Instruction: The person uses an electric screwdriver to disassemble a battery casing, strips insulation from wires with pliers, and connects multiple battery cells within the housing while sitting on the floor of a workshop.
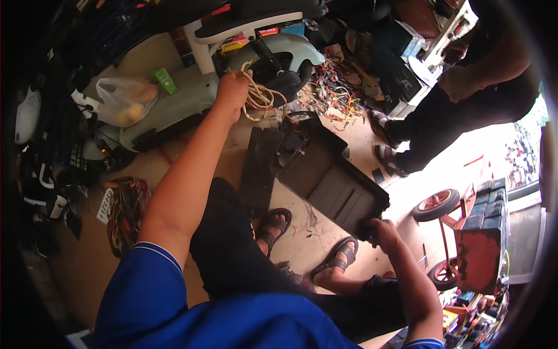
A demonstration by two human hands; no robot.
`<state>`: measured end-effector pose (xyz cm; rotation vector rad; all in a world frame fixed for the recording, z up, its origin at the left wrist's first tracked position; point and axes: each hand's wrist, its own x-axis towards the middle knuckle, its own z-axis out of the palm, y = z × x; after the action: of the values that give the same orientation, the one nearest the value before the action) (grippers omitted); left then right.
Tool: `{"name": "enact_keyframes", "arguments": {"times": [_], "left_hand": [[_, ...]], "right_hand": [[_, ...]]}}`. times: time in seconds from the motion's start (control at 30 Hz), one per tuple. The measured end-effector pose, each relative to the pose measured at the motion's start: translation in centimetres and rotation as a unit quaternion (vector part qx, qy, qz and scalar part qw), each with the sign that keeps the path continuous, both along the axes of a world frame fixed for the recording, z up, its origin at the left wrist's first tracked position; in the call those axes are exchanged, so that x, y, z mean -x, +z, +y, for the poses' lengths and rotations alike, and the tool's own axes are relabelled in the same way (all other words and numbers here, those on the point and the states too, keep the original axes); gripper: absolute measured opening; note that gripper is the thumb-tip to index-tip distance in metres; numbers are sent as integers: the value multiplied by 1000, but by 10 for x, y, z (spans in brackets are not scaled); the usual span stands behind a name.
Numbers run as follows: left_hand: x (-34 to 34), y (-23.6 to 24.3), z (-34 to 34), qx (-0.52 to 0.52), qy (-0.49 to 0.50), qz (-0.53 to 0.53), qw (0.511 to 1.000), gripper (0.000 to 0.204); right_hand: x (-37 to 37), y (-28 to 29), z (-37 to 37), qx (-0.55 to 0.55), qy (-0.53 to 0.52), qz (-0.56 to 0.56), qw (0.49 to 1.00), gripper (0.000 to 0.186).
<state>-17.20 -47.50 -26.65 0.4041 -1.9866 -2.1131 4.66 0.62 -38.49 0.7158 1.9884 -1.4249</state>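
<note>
My left hand is stretched out far forward and closed round a coiled beige cable, whose loops hang to the right of the fingers. Below it, an open black plastic case slants across the floor in front of my feet, its ribbed inside facing up. Some wiring shows at its far end. My right hand grips the near right corner of this case, with the fingertips partly hidden. Beside the case on the left lies a flat dark panel.
A grey-green scooter stands at the left, carrying a plastic bag and a green box. Tangled wires cover the floor ahead. Another person's hand is at the upper right. A wheeled cart stands right.
</note>
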Motion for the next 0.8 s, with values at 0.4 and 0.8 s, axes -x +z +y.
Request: {"name": "enact_keyframes", "arguments": {"times": [0.4,0.8], "left_hand": [[-14,-22,-246,-229,299,35,926,15],[-186,-227,-244,-228,211,-253,916,17]], "right_hand": [[22,17,67,21,31,95,995,14],[-9,-39,35,112,-77,12,991,31]]}}
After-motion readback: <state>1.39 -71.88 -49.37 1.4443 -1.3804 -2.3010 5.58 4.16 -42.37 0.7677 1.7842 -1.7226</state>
